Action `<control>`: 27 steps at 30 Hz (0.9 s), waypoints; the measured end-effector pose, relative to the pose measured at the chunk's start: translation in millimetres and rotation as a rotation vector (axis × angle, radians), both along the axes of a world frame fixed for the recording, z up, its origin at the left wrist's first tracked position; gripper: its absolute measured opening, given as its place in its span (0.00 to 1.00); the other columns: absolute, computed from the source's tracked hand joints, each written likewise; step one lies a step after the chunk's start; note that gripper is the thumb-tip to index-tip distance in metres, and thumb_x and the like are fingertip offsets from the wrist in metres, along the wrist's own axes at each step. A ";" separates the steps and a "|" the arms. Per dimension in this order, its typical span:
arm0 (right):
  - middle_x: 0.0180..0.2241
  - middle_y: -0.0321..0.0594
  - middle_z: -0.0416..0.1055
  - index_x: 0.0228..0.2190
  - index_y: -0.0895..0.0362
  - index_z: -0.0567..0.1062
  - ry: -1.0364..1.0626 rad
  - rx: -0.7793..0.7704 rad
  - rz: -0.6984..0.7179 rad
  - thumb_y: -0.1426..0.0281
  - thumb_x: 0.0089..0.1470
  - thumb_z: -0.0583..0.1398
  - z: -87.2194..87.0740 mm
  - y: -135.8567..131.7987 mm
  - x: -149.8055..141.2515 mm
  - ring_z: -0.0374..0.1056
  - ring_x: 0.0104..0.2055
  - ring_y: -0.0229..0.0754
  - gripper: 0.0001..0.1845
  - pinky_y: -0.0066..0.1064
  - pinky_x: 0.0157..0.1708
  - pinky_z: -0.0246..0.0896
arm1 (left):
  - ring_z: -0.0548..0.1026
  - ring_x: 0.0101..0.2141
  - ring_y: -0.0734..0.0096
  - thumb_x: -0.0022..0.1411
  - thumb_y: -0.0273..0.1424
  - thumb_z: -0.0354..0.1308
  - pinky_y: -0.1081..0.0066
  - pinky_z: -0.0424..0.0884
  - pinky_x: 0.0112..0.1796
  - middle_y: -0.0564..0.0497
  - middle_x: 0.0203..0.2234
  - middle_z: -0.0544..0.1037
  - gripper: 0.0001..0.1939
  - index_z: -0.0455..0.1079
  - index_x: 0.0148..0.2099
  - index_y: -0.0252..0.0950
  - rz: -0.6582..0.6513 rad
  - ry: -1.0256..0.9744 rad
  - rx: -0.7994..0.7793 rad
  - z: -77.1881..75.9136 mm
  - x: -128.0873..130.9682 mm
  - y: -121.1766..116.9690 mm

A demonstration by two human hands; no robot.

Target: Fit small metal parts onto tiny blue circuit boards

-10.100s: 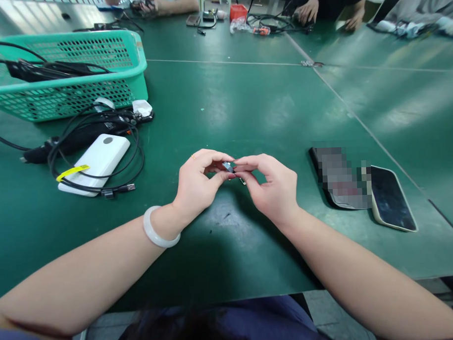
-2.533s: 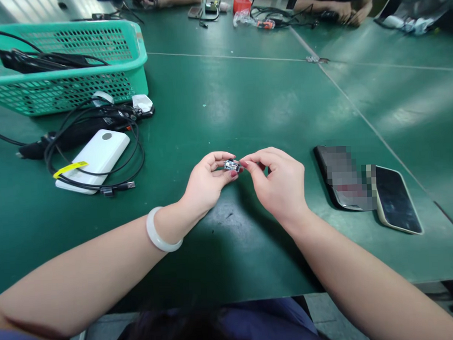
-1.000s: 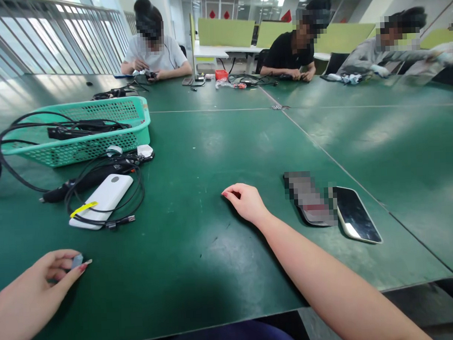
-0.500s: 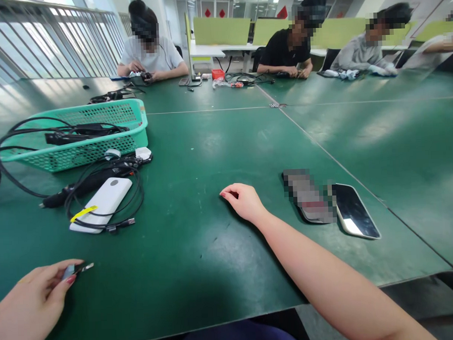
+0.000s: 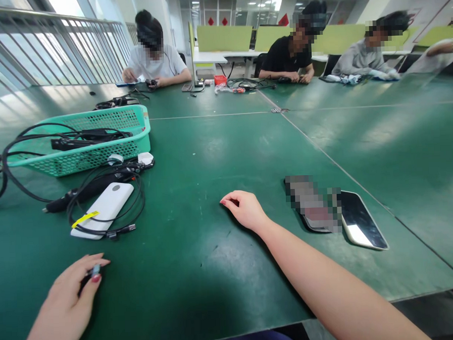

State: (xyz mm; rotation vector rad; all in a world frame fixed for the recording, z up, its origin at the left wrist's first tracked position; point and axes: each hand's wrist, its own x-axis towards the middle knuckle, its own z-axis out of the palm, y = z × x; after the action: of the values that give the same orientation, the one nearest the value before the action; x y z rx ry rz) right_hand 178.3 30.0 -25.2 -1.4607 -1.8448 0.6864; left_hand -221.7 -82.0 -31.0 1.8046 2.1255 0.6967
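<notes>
My left hand (image 5: 69, 294), at the lower left, pinches a small grey-blue and black piece (image 5: 95, 270) between thumb and fingers. Most of that piece is hidden by the hand, so its kind cannot be made out. Just beyond lies a white power bank (image 5: 114, 198) with a coiled black cable (image 5: 142, 195) and a yellow tag (image 5: 85, 219) over it. My right hand (image 5: 244, 209) rests on the green table (image 5: 193, 290), loosely curled with thumb and forefinger together and nothing seen in it. Two phones lie to its right, one blurred (image 5: 311, 206), one with a dark screen (image 5: 362, 220).
A green plastic basket (image 5: 99, 157) holding black cables and devices stands at the left. Against its near side lies a long black device (image 5: 89, 189). Several people sit along the far side, among cables and a small red box (image 5: 220, 80).
My left hand has shifted right and turned, so the metal tip seen earlier on the small piece no longer shows. My right hand stays put. The view has tilted slightly up.
</notes>
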 end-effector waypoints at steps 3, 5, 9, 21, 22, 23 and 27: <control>0.32 0.38 0.78 0.29 0.54 0.80 0.002 0.002 0.008 0.71 0.55 0.59 -0.2 -0.2 -0.5 0.71 0.35 0.39 0.09 0.32 0.38 0.64 | 0.69 0.56 0.50 0.58 0.37 0.51 0.47 0.62 0.58 0.46 0.48 0.77 0.11 0.72 0.40 0.44 -0.168 0.026 0.008 5.7 53.7 12.6; 0.31 0.38 0.78 0.29 0.54 0.80 0.001 0.005 0.012 0.70 0.56 0.59 -0.7 -0.1 -1.1 0.71 0.34 0.39 0.09 0.31 0.38 0.63 | 0.67 0.58 0.50 0.60 0.36 0.49 0.46 0.61 0.58 0.43 0.50 0.75 0.12 0.72 0.41 0.41 -0.292 0.015 0.004 8.9 91.9 28.7; 0.31 0.38 0.78 0.28 0.55 0.80 -0.010 0.017 0.017 0.70 0.56 0.59 -2.1 1.3 -1.4 0.70 0.33 0.39 0.09 0.31 0.37 0.63 | 0.62 0.61 0.54 0.63 0.31 0.45 0.47 0.59 0.59 0.42 0.54 0.72 0.13 0.71 0.42 0.39 -0.496 -0.066 -0.002 13.5 164.7 69.4; 0.49 0.46 0.73 0.48 0.60 0.73 -0.195 0.195 0.270 0.67 0.51 0.66 -0.7 -11.3 -27.7 0.64 0.50 0.47 0.23 0.41 0.55 0.60 | 0.60 0.61 0.59 0.61 0.34 0.50 0.55 0.53 0.62 0.41 0.59 0.64 0.12 0.70 0.44 0.37 -0.403 -0.798 -0.073 8.6 217.2 93.8; 0.48 0.47 0.73 0.47 0.62 0.73 -0.227 0.187 0.286 0.66 0.52 0.65 -0.9 -12.0 -31.4 0.64 0.49 0.47 0.21 0.41 0.55 0.60 | 0.60 0.61 0.58 0.61 0.35 0.51 0.56 0.53 0.62 0.41 0.60 0.63 0.12 0.70 0.45 0.37 -0.383 -0.864 -0.097 8.5 216.8 93.5; 0.47 0.48 0.74 0.46 0.63 0.74 -0.250 0.176 0.286 0.67 0.54 0.63 -1.1 -12.1 -34.4 0.65 0.48 0.47 0.19 0.40 0.54 0.61 | 0.60 0.61 0.59 0.61 0.36 0.52 0.57 0.54 0.62 0.42 0.60 0.63 0.12 0.69 0.45 0.37 -0.366 -0.925 -0.119 8.7 217.0 93.2; 0.42 0.48 0.75 0.42 0.63 0.76 -0.280 0.128 0.225 0.69 0.58 0.59 -2.8 -8.4 -38.8 0.67 0.45 0.45 0.12 0.37 0.49 0.64 | 0.63 0.59 0.61 0.59 0.36 0.57 0.60 0.55 0.61 0.44 0.60 0.65 0.13 0.70 0.46 0.38 -0.319 -1.154 -0.206 13.5 220.3 92.1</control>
State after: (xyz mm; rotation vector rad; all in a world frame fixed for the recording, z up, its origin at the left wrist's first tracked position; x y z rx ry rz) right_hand 139.5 21.6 -28.0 -1.3314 -2.2497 0.4754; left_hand -1.4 10.1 -17.6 1.1058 1.0646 1.0268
